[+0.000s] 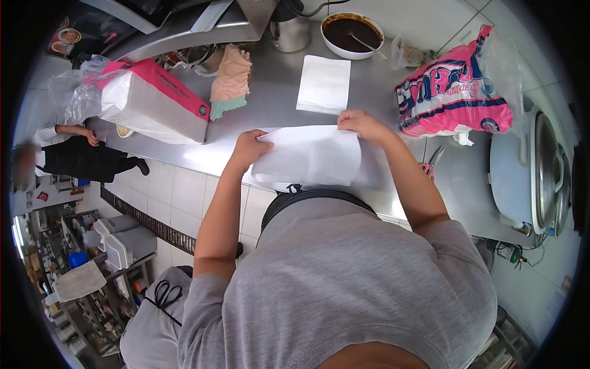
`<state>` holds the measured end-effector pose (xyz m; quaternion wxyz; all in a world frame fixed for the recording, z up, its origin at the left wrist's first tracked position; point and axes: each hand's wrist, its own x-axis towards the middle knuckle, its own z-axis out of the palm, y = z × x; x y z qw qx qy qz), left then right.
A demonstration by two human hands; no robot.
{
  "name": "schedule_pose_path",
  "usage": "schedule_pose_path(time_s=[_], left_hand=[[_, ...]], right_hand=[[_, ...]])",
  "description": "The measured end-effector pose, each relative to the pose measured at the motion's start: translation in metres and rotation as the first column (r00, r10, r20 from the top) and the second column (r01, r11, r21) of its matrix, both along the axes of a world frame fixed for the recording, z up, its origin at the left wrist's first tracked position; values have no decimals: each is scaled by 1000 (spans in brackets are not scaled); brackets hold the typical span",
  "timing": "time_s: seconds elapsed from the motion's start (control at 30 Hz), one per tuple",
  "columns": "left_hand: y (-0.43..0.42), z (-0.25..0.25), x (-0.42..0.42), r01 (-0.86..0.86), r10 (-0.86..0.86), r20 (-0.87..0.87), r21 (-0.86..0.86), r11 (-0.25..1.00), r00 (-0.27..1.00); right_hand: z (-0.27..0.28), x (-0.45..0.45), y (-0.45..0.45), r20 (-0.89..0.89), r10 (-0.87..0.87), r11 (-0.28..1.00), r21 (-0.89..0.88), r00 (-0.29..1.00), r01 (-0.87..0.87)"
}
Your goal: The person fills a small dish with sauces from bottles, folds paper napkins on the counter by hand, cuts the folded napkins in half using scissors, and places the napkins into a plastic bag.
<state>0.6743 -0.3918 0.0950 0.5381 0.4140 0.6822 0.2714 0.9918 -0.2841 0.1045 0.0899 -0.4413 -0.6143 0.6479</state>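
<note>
A white paper napkin point(307, 154) is stretched between my two hands, over the front edge of the steel counter. My left hand point(250, 149) pinches its upper left corner, with the thumb lying on top. At its upper right corner my right hand point(367, 126) grips the edge with closed fingers. Just beyond, a small stack of folded white napkins point(324, 84) lies flat on the counter point(270, 80).
A pink-and-white napkin pack point(160, 101) and a ruffled cloth point(231, 80) stand left. Behind are a bowl of dark sauce point(351, 34) and a metal jug point(289, 31). To the right are a pink bag point(455, 92), scissors point(434, 161) and a large cooker point(522, 172). Another person point(74, 154) stands far left.
</note>
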Motion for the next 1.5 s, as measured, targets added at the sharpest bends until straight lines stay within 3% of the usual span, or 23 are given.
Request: schedule_pose_path(time_s=[0.07,0.17,0.27,0.37,0.53,0.87,0.97,1.03,1.07,1.13,1.17,1.2,1.23,1.3,1.5], left_hand=[[4,-52,-14,-29,32,-22,104,994,999],[2,-63,-15,4,10,-236,57,998,972],[-7,-52,-11,-192,187,78,69,979,979],[-9,-51,-15,-102,137,-230,157,982,964],[-10,-50,-14,-84,142,-310,193,978,940],[-10,-59,-12,-92,180,-336,260,961,925],[-9,-58,-12,-89,145,-355,169,982,923],[-12,-40,4,-74,204,-516,262,962,832],[-13,-30,16,-60,241,-587,310,949,773],[-16,-22,36,270,197,-732,467,842,652],[-17,-20,48,435,195,-794,500,749,576],[-18,-19,61,563,-20,-811,388,730,585],[-23,-22,77,689,-136,-882,246,682,450],[-30,-36,95,731,-267,-865,154,664,425],[-20,-46,95,723,-249,-874,153,673,417]], right_hand=[[-32,-1,-4,25,-96,995,14,995,95],[-44,-2,-17,57,-192,979,85,980,187],[-61,0,-26,23,-236,950,216,971,226],[-67,0,-30,45,-270,917,316,962,242],[-52,-9,-38,129,-270,902,380,954,204],[-53,-8,-43,44,-337,838,468,940,279],[-51,-8,-44,61,-326,827,502,943,254],[-44,-11,-46,92,-331,797,559,939,227],[-38,-14,-45,88,-358,711,672,930,210],[-17,-25,-40,70,-409,497,853,910,158],[-8,-33,-34,76,-348,459,883,934,100],[-1,-41,-22,87,-287,417,908,954,43],[2,-48,-12,103,-225,370,929,969,-13],[-15,-62,11,222,-181,442,888,958,-123],[-22,-82,36,449,-167,530,792,878,-304]])
